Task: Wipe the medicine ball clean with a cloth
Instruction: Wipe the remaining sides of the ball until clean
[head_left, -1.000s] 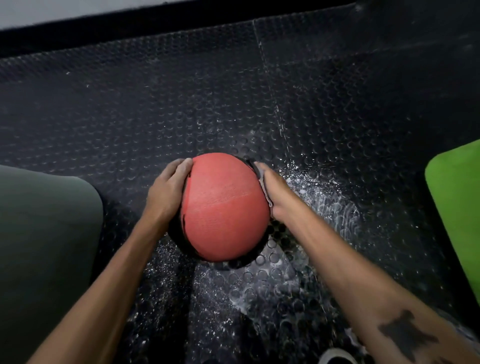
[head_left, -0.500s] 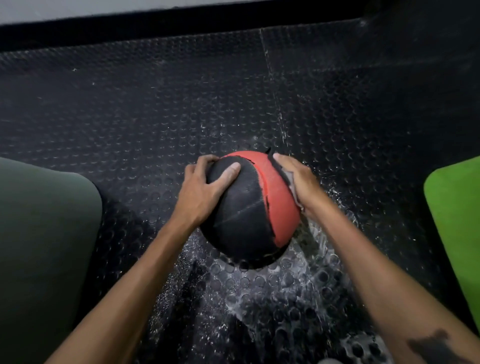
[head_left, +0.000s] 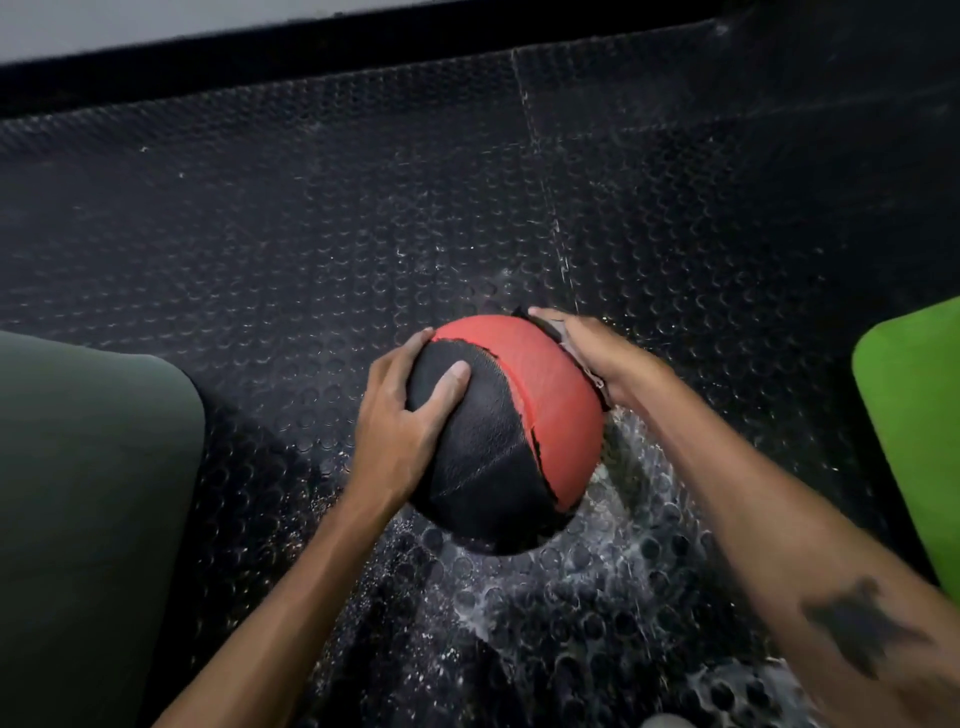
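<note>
A red and black medicine ball (head_left: 550, 395) sits on the studded black floor in the middle of the head view. Its black panel faces me and the red panel lies to the upper right, with a ragged seam between them. My left hand (head_left: 400, 415) grips the ball's left side, thumb pressed on the black panel. My right hand (head_left: 602, 353) holds a dark cloth (head_left: 545, 325) against the ball's upper right side. Only the cloth's edges show from under that hand.
A wet, splashed patch (head_left: 597, 587) covers the rubber floor (head_left: 311, 234) under and in front of the ball. A dark green mat (head_left: 88, 493) lies at the left, a bright green mat (head_left: 914, 415) at the right edge. A black wall base runs along the top.
The ball has been turned: the red face went to the right and the black panel came toward me. My left hand moved onto the black panel; my right hand stayed on the cloth.
</note>
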